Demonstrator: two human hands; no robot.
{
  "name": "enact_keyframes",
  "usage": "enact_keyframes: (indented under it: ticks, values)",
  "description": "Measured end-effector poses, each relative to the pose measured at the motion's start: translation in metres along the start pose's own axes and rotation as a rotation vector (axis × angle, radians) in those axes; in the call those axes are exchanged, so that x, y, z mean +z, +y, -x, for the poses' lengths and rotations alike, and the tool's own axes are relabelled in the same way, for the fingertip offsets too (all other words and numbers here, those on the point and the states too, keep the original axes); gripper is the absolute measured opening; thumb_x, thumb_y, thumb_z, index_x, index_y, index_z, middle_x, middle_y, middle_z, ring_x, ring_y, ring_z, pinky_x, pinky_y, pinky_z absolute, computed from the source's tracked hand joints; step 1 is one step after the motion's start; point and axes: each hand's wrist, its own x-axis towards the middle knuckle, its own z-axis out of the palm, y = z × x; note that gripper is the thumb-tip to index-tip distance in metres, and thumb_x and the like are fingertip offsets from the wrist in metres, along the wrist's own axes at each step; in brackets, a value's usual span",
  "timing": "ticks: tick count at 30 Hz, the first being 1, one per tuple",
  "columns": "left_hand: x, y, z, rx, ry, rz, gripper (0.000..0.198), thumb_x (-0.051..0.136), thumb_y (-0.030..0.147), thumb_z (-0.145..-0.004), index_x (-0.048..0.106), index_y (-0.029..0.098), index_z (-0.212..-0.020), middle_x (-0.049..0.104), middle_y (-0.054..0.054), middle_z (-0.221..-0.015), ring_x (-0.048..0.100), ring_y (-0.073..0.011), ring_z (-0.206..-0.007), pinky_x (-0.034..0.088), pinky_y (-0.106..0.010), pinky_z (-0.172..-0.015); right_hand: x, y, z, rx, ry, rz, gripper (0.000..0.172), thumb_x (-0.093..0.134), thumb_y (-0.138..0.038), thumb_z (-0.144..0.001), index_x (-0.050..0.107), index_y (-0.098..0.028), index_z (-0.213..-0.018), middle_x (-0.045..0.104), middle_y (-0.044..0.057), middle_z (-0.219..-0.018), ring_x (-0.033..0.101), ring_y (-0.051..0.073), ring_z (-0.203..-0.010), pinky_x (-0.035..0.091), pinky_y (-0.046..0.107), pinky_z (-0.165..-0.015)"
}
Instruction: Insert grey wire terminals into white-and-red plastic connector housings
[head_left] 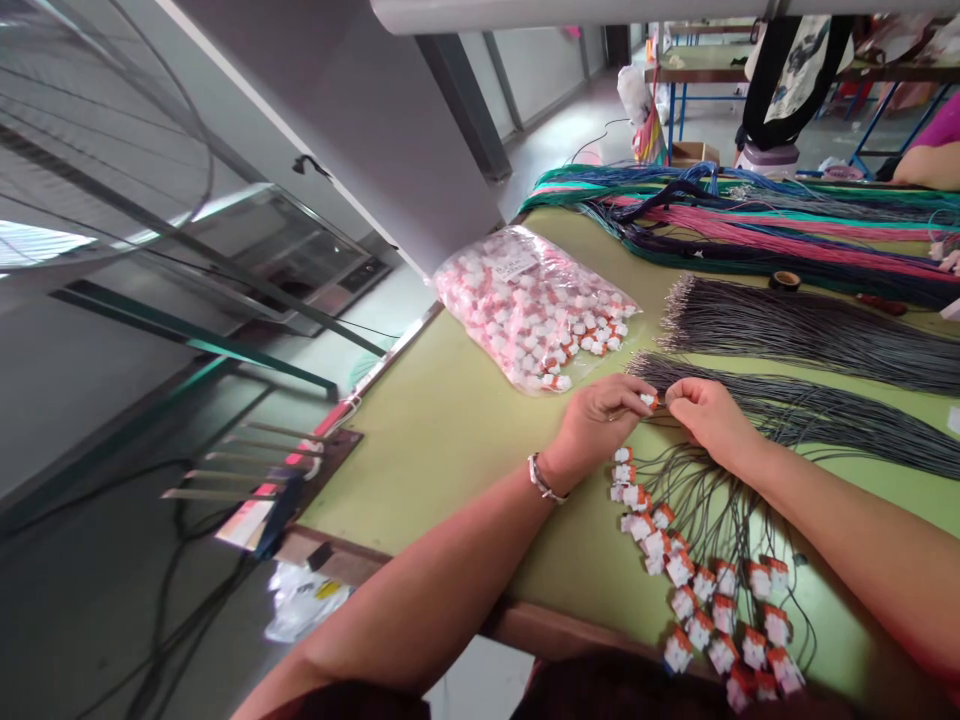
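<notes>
Between the fingertips of my left hand is a small white and orange connector. My right hand is pinched close beside it, at what looks like the end of a thin dark wire; the fingers hide most of it. Below both hands, several white and orange connectors with dark wires lie spread toward the table's front edge. A bundle of loose dark wires runs off to the right behind my right hand, its tips near my fingers.
A clear plastic bag of connectors lies on the green table. Further back are a second dark wire bundle, a roll of black tape and coloured cables. A pronged metal rack sits at the left edge. Another person's arm shows far right.
</notes>
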Motion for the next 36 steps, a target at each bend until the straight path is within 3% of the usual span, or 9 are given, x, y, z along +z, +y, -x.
enact_keyframes:
  ticks: [5, 14, 27, 36]
  values:
    - [-0.001, -0.001, 0.001, 0.06, -0.038, -0.063, 0.015, 0.062, 0.017, -0.076, 0.068, 0.021, -0.062, 0.07, -0.008, -0.09, 0.065, -0.0178, -0.082, 0.051, -0.033, -0.077, -0.001, 0.002, -0.001, 0.008, -0.03, -0.05, 0.005, 0.048, -0.025, -0.062, 0.048, -0.019, -0.061, 0.032, -0.01, -0.043, 0.023, 0.004, -0.038, 0.017, 0.02, -0.039]
    - [0.0, -0.005, 0.0, -0.002, 0.025, -0.012, 0.015, 0.066, 0.017, -0.072, 0.065, 0.021, -0.058, 0.071, -0.007, -0.087, 0.063, -0.0163, -0.079, 0.051, -0.03, -0.074, 0.0, 0.002, 0.0, -0.029, -0.014, -0.032, 0.007, 0.051, -0.025, -0.062, 0.051, -0.018, -0.063, 0.035, -0.01, -0.045, 0.024, 0.004, -0.039, 0.018, 0.021, -0.041]
    - [-0.001, -0.007, 0.001, 0.306, 0.019, -0.166, 0.019, 0.059, 0.0, -0.069, 0.066, 0.017, -0.063, 0.071, -0.007, -0.085, 0.067, -0.0133, -0.077, 0.054, -0.024, -0.07, 0.0, 0.0, 0.0, 0.018, 0.009, -0.012, 0.01, 0.051, -0.028, -0.06, 0.049, -0.019, -0.061, 0.035, -0.009, -0.044, 0.025, 0.005, -0.041, 0.018, 0.021, -0.042]
    - [0.002, -0.009, 0.002, 0.366, -0.019, -0.184, 0.02, 0.056, 0.001, -0.071, 0.067, 0.017, -0.065, 0.071, -0.008, -0.088, 0.066, -0.0146, -0.08, 0.055, -0.026, -0.071, 0.0, 0.001, 0.0, 0.01, -0.023, -0.023, 0.012, 0.05, -0.031, -0.061, 0.049, -0.019, -0.061, 0.036, -0.01, -0.045, 0.026, 0.005, -0.041, 0.019, 0.021, -0.043]
